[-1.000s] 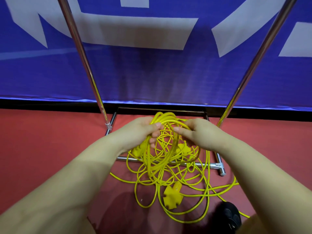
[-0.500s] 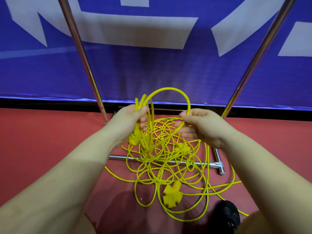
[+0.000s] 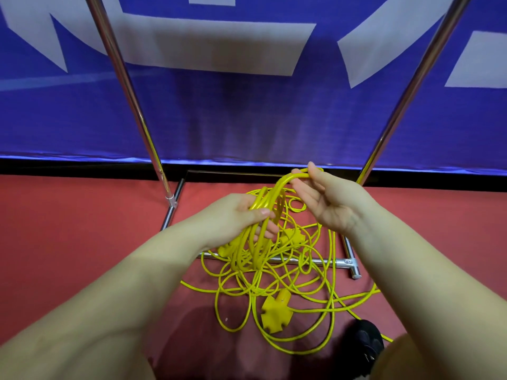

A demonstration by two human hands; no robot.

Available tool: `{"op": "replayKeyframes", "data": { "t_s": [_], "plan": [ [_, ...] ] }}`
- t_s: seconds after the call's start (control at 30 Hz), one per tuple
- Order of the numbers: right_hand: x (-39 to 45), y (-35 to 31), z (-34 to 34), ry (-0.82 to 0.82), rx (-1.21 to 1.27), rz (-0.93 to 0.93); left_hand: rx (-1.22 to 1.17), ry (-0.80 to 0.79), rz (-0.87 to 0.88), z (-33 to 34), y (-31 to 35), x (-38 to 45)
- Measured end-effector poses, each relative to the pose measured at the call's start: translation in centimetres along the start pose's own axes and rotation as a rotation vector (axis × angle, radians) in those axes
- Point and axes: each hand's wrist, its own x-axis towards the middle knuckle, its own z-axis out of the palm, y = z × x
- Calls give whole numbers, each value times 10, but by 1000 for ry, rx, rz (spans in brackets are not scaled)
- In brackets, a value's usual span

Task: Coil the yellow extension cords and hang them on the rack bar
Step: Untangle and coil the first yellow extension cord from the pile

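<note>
Midway, by the look of it: coiling step in hand. Left hand [image 3: 233, 218] grips a bundle of cord [image 3: 258, 237] loops above the floor [image 3: 68, 242]; right hand [image 3: 326, 204] pinches one arched strand at its fingertips. Most cord lies tangled on the floor over the rack [image 3: 315, 261] base, socket [image 3: 275, 314] among it. Next: lay that strand into the left grip, draw more slack. Banner [image 3: 247, 119] lettering cropped, unreadable.

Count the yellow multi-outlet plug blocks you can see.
3. One lies on the floor nearest the camera, one sits in the tangle under the right hand, one hangs below the left hand at. Others may be hidden.
</note>
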Motion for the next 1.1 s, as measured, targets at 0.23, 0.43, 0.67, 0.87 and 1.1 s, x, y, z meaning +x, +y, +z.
{"op": "replayKeyframes", "data": {
  "t_s": [0.23, 0.43, 0.67, 0.87, 1.1],
  "plan": [
    [-2, 19, -5, -168, -1064, -186, -356, 223, 18, -4, 4, 3],
    [-2, 43, -2, -339, -1269, -255, -536, 372, 47, -13, 8, 4],
    [-4, 44, 0, -153, -1579, -684, -573, 512, 78, -18, 4, 11],
    [1, 43, -3, -203, -1605, -666, -567, 591, 59, -25, 0, 14],
    [-1, 33, -7, -106, -1368, -744, -414, 620, 10, -40, -8, 14]
  ]
}}
